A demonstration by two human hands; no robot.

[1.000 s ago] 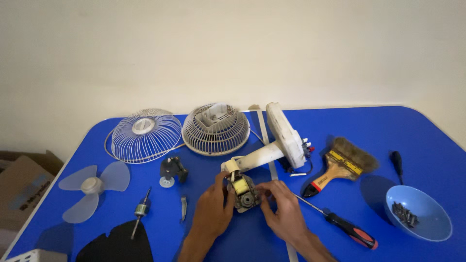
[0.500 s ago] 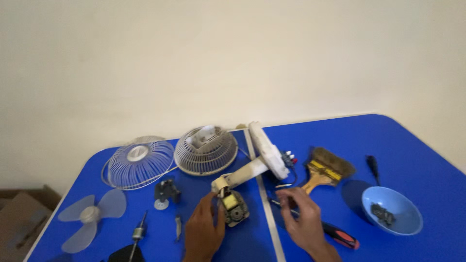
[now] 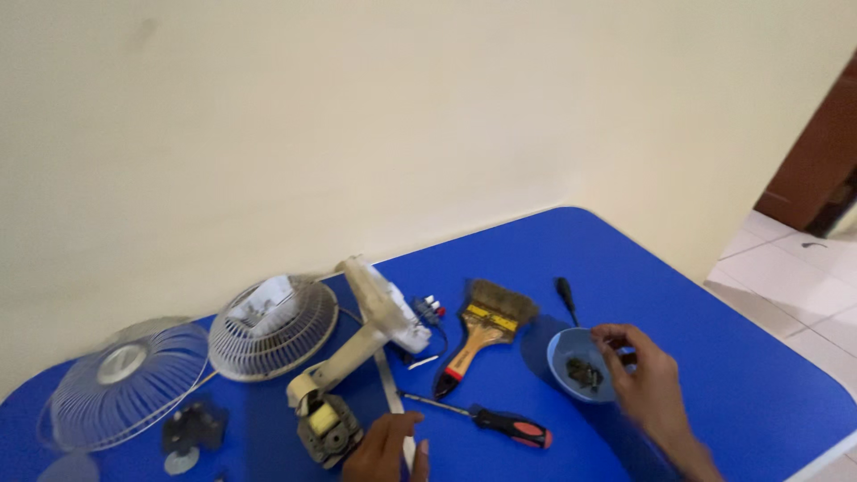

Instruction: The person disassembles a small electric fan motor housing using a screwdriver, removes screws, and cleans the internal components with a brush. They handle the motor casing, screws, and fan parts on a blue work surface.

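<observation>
- Here, I see a smooth blue worktop (image 3: 678, 295) with rounded corners, set against a plain cream wall (image 3: 357, 116); at 3 o'clock there is pale tiled floor (image 3: 786, 286) and a dark brown door frame (image 3: 817, 170).
- At 9 o'clock lie two round wire fan guards (image 3: 125, 379), thin white metal, the nearer-centre one (image 3: 272, 326) domed.
- From the centre toward 7 o'clock runs a cream plastic fan body (image 3: 375, 312), ending in a bare motor (image 3: 328, 430) with a metal core.
- At 6 o'clock lies a screwdriver (image 3: 486, 419) with a red and black grip; above it is a wood-handled paintbrush (image 3: 482, 335) with worn bristles.
- At 4 o'clock sits a small blue bowl (image 3: 562, 353) holding small dark parts (image 3: 585, 373), too blurred to name.
- My right hand (image 3: 647, 384) is over the bowl's right rim, fingers curled; I cannot tell whether they pinch anything.
- My left hand (image 3: 388, 451) rests loosely curled beside the motor, gripping nothing I can see.
</observation>
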